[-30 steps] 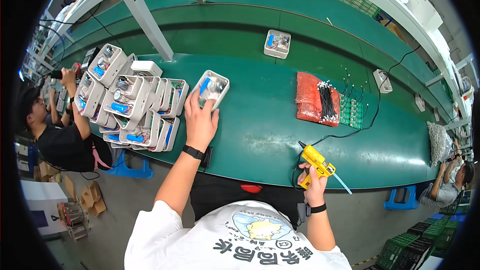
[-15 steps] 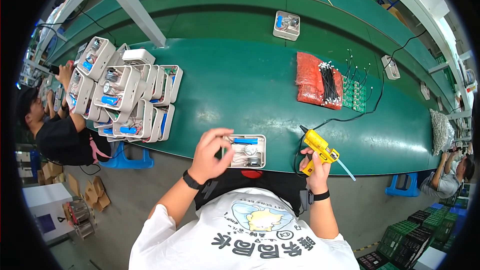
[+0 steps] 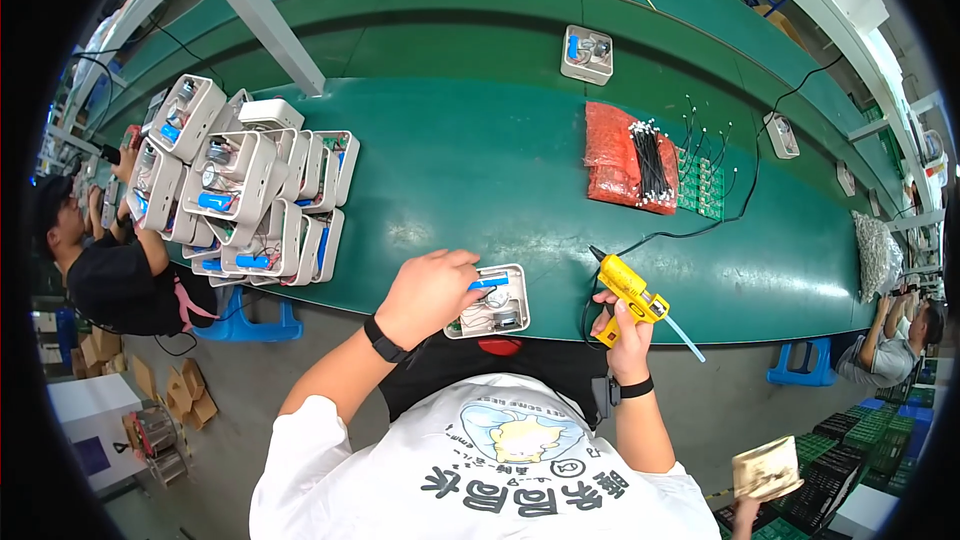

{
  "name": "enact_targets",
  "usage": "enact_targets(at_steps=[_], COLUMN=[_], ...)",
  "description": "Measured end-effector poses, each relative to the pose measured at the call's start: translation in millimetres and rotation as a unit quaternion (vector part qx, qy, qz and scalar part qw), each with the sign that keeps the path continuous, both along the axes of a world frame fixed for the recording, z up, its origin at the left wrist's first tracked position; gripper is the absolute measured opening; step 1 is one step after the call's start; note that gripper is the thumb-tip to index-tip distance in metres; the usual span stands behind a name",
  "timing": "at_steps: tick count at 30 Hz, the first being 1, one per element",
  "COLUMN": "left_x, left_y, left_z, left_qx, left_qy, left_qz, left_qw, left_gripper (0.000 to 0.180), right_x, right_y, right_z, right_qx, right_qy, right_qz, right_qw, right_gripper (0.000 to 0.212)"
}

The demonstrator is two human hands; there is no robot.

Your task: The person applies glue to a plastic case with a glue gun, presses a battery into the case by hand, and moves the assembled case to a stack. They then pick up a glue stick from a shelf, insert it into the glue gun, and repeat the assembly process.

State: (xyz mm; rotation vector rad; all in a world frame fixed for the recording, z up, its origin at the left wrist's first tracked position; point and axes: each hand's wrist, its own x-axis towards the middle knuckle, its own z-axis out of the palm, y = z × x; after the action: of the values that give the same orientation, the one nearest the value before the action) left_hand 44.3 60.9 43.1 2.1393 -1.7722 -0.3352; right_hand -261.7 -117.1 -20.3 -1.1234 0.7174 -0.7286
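Observation:
A white plastic case (image 3: 524, 302) lies open side up at the table's near edge, holding a blue cylindrical battery (image 3: 490, 281), thin wires and a round metal part. My left hand (image 3: 428, 292) is closed at the case's far left corner, its fingers bent over the wall beside the battery. The hand hides that corner and the battery's left end. To the right, my right hand (image 3: 628, 342) grips a yellow hot glue gun (image 3: 630, 290) by its handle. The gun's dark nozzle points up and left, and a pale glue stick (image 3: 686, 340) sticks out behind.
Similar white cases (image 3: 262, 180) are piled at the left. Red bubble wrap (image 3: 612, 155), black cables (image 3: 652, 165) and green circuit boards (image 3: 703, 188) lie at the right. The gun's black cord (image 3: 745, 208) crosses the table. Another case (image 3: 587, 54) sits farther back. Co-workers sit at both sides.
My left hand has moved right and down onto the case, which has turned slightly. The glue gun stays in my right hand. A person's hand with a tan object appears at lower right.

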Motion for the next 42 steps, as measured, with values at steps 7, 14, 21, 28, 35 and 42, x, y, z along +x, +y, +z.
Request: enact_targets(at_steps=[7,14,21,28,35,42], left_x=[-0.3,-13.5,-31.8,-35.8,-37.3,-36.2], left_y=[4.7,5.8,19.0,14.1,15.2,12.6], left_z=[-7.9,-19.0,-84.0,-87.6,-92.1,-88.0], left_qx=[-0.005,-0.275,-0.349,-0.376,-0.377,-0.381], left_qy=[-0.06,0.108,0.284,0.338,0.396,0.389], left_qz=[-0.06,0.062,0.126,0.115,0.132,0.133], left_qw=[0.996,0.953,0.884,0.855,0.827,0.828], left_gripper=[0.025,0.017,0.027,0.032,0.031,0.022], right_x=[0.0,1.4,49.9,83.1,94.5,92.8], right_y=[10.6,20.8,27.6,36.3,41.2,37.7], right_z=[9.1,23.2,67.9,71.9,84.0,92.5], right_qx=[0.004,0.015,-0.084,-0.246,-0.226,-0.187], right_qy=[-0.032,-0.024,0.164,0.235,0.264,0.267], right_qz=[0.012,0.106,0.221,0.237,0.229,0.242], right_qw=[0.999,0.994,0.958,0.91,0.909,0.914], right_gripper=[0.023,0.025,0.034,0.033,0.034,0.033])
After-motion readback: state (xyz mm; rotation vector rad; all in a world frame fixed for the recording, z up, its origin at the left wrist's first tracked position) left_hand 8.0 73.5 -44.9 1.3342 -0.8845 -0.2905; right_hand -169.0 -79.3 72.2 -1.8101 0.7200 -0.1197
